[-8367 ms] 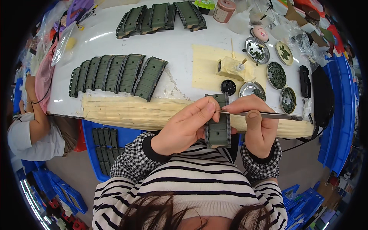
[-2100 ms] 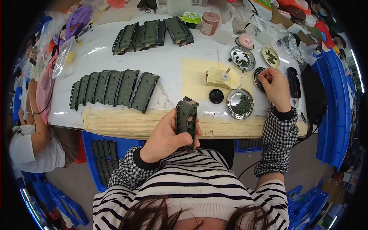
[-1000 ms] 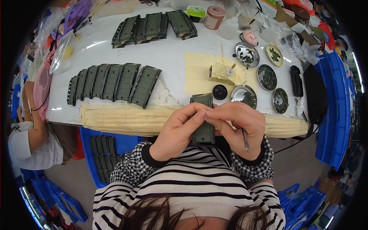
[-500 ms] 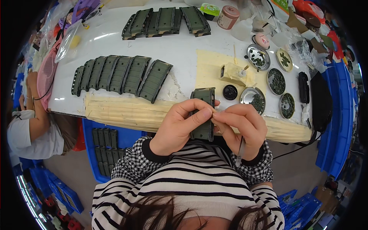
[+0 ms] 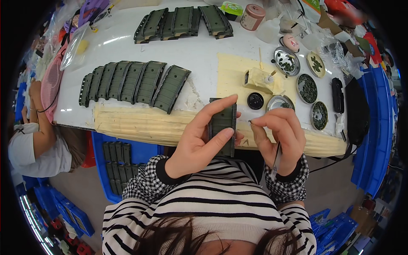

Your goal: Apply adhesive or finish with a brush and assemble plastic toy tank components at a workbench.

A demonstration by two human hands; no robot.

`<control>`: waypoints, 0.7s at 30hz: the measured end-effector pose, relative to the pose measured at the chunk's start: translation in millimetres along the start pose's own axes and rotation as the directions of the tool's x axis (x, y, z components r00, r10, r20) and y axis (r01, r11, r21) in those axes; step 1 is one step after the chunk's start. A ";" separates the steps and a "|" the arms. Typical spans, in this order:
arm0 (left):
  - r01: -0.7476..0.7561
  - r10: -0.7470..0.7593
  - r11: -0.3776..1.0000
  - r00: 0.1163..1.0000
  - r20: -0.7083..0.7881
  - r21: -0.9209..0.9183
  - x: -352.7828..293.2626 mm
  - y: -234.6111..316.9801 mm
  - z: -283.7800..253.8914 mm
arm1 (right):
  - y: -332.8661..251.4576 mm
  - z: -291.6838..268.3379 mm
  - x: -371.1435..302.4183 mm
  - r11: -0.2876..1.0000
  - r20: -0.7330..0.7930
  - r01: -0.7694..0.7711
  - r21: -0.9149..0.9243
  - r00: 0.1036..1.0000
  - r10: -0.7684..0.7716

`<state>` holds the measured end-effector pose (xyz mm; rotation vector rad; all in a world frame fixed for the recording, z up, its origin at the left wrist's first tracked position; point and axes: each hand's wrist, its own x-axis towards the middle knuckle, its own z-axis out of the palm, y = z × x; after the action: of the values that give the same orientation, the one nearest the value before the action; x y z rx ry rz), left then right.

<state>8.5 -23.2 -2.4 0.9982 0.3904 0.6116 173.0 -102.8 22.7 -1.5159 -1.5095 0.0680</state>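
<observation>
My left hand (image 5: 192, 144) is closed around a dark green, ribbed rectangular panel (image 5: 221, 122), its thumb lying across the front and its index finger stretched along the top. My right hand (image 5: 282, 136) is a little apart on the right. Its thumb and index finger pinch a tiny dark piece (image 5: 250, 122), too small to name. A slim metallic tool (image 5: 277, 159) is tucked under the other fingers and points down; its kind is unclear. Beyond that hand lies a round metal dish (image 5: 278, 102) of small dark green bits, beside an open black round lid (image 5: 255, 101).
Similar green panels (image 5: 131, 83) stand in a row at left, with more (image 5: 180, 23) at the back. Several dishes (image 5: 307, 89) of green bits sit at right, near a tape-wrapped block (image 5: 259, 80). A blue crate (image 5: 100, 157) holds panels below. Another person's arm (image 5: 40, 123) shows at left.
My right hand has drawn away from the panel to the right, with the small piece now showing at its fingertips. My left index finger has straightened; the panel stays in that hand.
</observation>
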 end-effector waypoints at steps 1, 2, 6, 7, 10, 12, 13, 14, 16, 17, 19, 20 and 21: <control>-0.038 0.024 0.990 0.994 0.103 0.135 -0.2 -1.5 -6.7 | 0.4 -0.8 3.5 0.999 -0.002 -0.045 -0.010 0.999 0.045; -0.069 0.053 0.983 0.994 0.097 0.172 -0.3 -3.4 -6.5 | 4.2 0.0 6.0 1.000 0.009 -0.006 -0.018 1.000 0.006; -0.133 0.105 0.947 0.988 0.110 0.291 -1.1 -6.4 -3.8 | 12.4 0.5 11.8 0.993 0.048 0.097 -0.061 0.994 -0.094; -0.133 0.100 0.939 0.988 0.118 0.318 -1.7 -6.7 -4.1 | 13.0 0.9 11.5 0.993 0.051 0.102 -0.065 0.994 -0.099; -0.126 0.088 0.925 0.989 0.121 0.358 -2.7 -8.4 -4.1 | 14.3 1.6 10.9 0.990 0.072 0.111 -0.082 0.992 -0.105; -0.133 0.085 0.906 0.987 0.135 0.402 -3.1 -9.1 -5.6 | 15.9 1.6 10.1 0.989 0.088 0.117 -0.092 0.990 -0.109; -0.136 0.083 0.896 0.986 0.141 0.422 -3.4 -9.4 -6.2 | 17.1 1.5 9.4 0.988 0.095 0.122 -0.095 0.989 -0.113; -0.142 0.087 0.884 0.986 0.142 0.445 -3.6 -9.3 -6.0 | 17.9 1.1 8.9 0.987 0.102 0.127 -0.099 0.988 -0.116; -0.152 0.093 0.859 0.985 0.142 0.489 -4.0 -8.8 -5.3 | 17.8 0.2 8.1 0.981 0.121 0.140 -0.135 0.985 -0.124; -0.156 0.097 0.853 0.985 0.143 0.498 -4.2 -9.1 -5.3 | 17.3 -0.3 7.7 0.977 0.130 0.146 -0.153 0.983 -0.127; -0.165 0.106 0.840 0.984 0.142 0.517 -4.5 -10.0 -5.7 | 13.9 -2.8 9.1 0.960 0.177 0.177 -0.215 0.974 -0.140; -0.158 0.099 0.844 0.985 0.140 0.513 -4.8 -9.8 -5.6 | 12.7 -3.8 9.4 0.950 0.201 0.193 -0.245 0.969 -0.145; -0.151 0.093 0.848 0.986 0.138 0.509 -5.3 -9.3 -5.5 | 12.8 -4.2 8.3 0.942 0.209 0.209 -0.261 0.965 -0.156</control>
<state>4.1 -26.7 -13.0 1.5806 0.4063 0.5739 187.0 -95.6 21.5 -1.6173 -1.8680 -0.1241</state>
